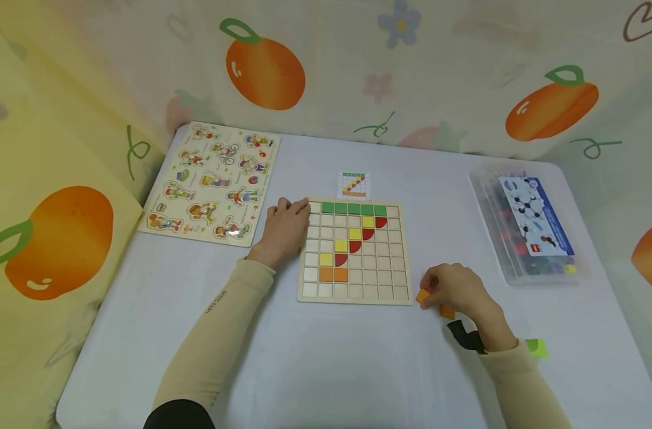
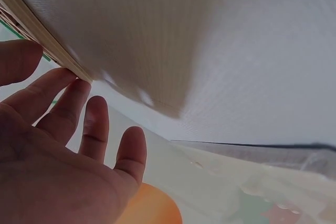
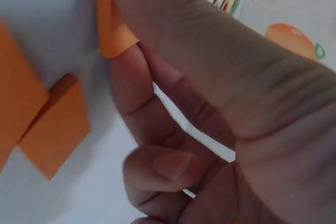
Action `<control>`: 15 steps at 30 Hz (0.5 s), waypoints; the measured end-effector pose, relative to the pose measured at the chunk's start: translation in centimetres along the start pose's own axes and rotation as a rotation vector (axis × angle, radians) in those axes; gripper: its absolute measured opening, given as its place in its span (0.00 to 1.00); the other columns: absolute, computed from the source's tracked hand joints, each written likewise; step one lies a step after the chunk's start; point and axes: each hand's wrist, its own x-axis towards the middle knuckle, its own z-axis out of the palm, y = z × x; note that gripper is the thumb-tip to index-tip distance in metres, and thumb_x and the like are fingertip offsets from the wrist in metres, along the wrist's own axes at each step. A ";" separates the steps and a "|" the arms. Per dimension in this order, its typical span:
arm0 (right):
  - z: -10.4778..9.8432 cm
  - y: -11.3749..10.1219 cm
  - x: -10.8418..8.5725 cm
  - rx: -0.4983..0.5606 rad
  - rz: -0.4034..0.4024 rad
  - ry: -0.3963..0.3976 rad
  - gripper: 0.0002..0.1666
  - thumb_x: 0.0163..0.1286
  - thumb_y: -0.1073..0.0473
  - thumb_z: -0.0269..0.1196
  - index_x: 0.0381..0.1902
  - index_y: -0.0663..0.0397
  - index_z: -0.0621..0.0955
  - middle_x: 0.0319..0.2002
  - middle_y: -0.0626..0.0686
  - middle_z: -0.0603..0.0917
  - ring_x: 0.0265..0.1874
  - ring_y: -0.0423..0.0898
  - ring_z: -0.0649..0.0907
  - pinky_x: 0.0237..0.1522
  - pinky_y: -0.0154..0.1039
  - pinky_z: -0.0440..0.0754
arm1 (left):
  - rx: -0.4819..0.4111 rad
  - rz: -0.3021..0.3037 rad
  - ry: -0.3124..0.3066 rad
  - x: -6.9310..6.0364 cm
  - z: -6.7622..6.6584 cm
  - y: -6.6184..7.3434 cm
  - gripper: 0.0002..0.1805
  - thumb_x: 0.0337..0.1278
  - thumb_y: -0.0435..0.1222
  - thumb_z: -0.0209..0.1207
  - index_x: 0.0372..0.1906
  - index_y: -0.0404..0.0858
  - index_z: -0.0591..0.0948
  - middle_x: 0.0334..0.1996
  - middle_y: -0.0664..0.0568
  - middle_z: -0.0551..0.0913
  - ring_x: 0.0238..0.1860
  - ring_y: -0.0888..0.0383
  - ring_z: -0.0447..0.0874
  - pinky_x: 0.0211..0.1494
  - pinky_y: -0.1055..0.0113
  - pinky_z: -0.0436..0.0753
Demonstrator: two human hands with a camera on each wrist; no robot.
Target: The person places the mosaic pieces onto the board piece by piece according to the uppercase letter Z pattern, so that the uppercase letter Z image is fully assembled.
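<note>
A wooden grid board (image 1: 371,292) lies in front of me, bearing a row of green tiles, a diagonal of yellow squares and red quarter-round tiles, and two orange tiles. My left hand (image 1: 286,232) rests at its upper left edge, its fairly straight fingertips touching the wooden rim (image 2: 68,59). Just right of the board's lower right corner, my right hand (image 1: 459,290) pinches an orange square tile (image 3: 118,32) between thumb and finger. More orange tiles (image 3: 58,135) lie on the table beneath that hand, partly hidden by it in the head view.
Behind the board lies a small pattern card (image 1: 353,186). A picture puzzle board (image 1: 208,185) is at the left. On the right stands a clear plastic box (image 1: 492,232) with coloured pieces and a blue-white label. A light green tile (image 1: 537,348) sits near my right forearm.
</note>
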 end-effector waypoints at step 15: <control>-2.1 -2.5 3.0 0.135 -0.185 0.096 0.07 0.59 0.55 0.77 0.30 0.51 0.89 0.33 0.50 0.91 0.30 0.43 0.73 0.32 0.32 0.68 | -0.007 -0.011 0.000 -0.1 -0.1 0.1 0.26 0.81 0.40 0.47 0.76 0.36 0.70 0.79 0.47 0.68 0.67 0.42 0.69 0.70 0.44 0.72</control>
